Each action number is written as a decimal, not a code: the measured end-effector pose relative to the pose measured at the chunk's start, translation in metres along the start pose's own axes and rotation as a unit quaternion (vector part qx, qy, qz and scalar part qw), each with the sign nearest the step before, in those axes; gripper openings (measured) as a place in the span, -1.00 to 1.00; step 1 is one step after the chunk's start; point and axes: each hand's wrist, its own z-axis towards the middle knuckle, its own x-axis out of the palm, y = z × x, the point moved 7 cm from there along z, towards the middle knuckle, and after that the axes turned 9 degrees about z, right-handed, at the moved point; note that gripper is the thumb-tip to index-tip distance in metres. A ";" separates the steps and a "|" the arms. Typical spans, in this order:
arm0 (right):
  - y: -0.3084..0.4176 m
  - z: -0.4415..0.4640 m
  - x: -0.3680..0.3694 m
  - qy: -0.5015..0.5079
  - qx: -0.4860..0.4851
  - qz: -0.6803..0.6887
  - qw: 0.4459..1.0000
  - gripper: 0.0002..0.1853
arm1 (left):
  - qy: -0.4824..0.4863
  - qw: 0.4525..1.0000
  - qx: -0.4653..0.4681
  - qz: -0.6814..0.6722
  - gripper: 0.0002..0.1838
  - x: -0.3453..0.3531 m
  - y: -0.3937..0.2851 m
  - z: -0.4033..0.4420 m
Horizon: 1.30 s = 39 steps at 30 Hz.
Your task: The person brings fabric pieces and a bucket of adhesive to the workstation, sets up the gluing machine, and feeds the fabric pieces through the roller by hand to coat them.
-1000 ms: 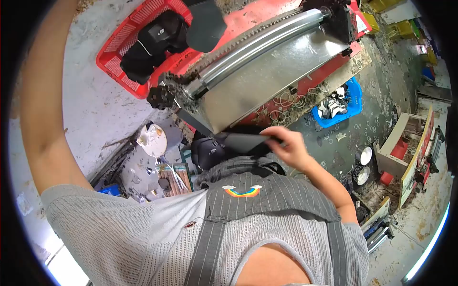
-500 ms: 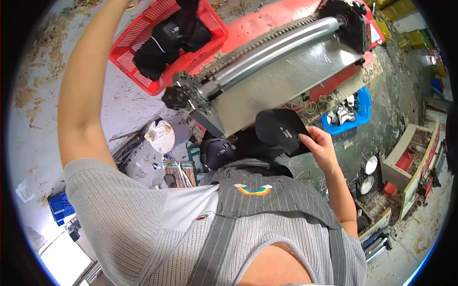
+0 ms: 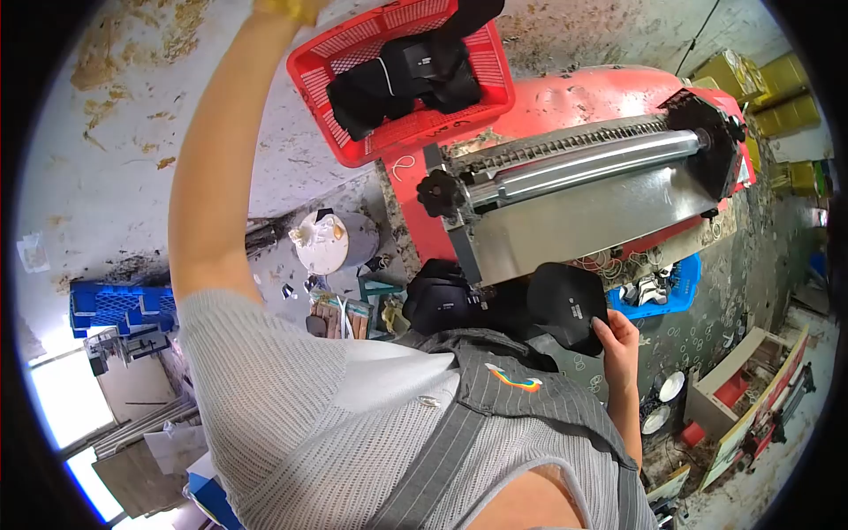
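Observation:
My right hand (image 3: 621, 340) pinches the lower right edge of a flat black piece (image 3: 565, 305) with small white print, between thumb and fingers. The piece is held in front of my apron, below the machine's metal plate. Beside it on the left are more black printed pieces (image 3: 442, 300), partly hidden behind the apron. My left arm reaches up to the top edge of the view. Something yellow is at the wrist or hand, and the fingers of my left hand (image 3: 296, 9) are out of sight. Nearby, a red basket (image 3: 331, 132) holds similar black pieces (image 3: 406, 75).
A roller machine (image 3: 574, 221) with a long metal roller and black knobs stands on a red surface (image 3: 565, 93). To the right is a blue bin (image 3: 685, 287) with white-and-black pieces. A round white-topped drum (image 3: 322, 247) stands at left. Loose pale rings litter the floor.
The view has swung, so basket, machine and bin appear farther right and lower. My right hand keeps its hold on the black piece. More yellow shows at the end of my left arm.

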 end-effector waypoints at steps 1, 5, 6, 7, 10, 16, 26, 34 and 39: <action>-0.002 -0.001 0.000 0.001 0.003 -0.003 1.000 -0.83 | -0.007 0.996 0.043 0.077 -0.76 -0.004 -0.004 -0.033; -0.005 -0.004 0.001 -0.034 0.021 0.018 0.999 -0.85 | 0.105 0.989 0.081 0.072 -0.77 0.013 -0.065 -0.142; -0.006 -0.004 0.001 -0.035 0.023 0.016 0.999 -0.85 | 0.210 0.974 0.079 0.027 -0.66 0.035 -0.077 -0.183; -0.007 -0.003 0.003 -0.036 0.025 0.013 0.999 -0.84 | 0.224 0.972 0.065 -0.001 -0.67 0.046 -0.092 -0.219; -0.002 -0.003 0.017 -0.031 0.032 -0.001 0.999 -0.84 | 0.226 0.973 0.003 -0.048 -0.68 0.081 -0.132 -0.316; -0.004 -0.009 0.017 -0.036 0.045 -0.019 0.998 -0.84 | 0.300 0.931 -0.170 -0.117 -0.58 0.078 -0.192 -0.386; 0.000 -0.010 0.022 -0.032 0.022 -0.012 0.999 -0.83 | 0.193 0.247 -0.643 -0.698 -0.41 0.047 -0.342 -0.355; -0.007 -0.015 0.008 -0.032 0.004 -0.023 0.999 -0.81 | 0.106 0.051 -0.649 -0.752 -0.72 0.049 -0.351 -0.342; -0.009 -0.017 0.005 -0.015 -0.013 0.019 1.000 -0.83 | 0.163 0.125 -0.670 -0.713 -0.72 0.043 -0.347 -0.335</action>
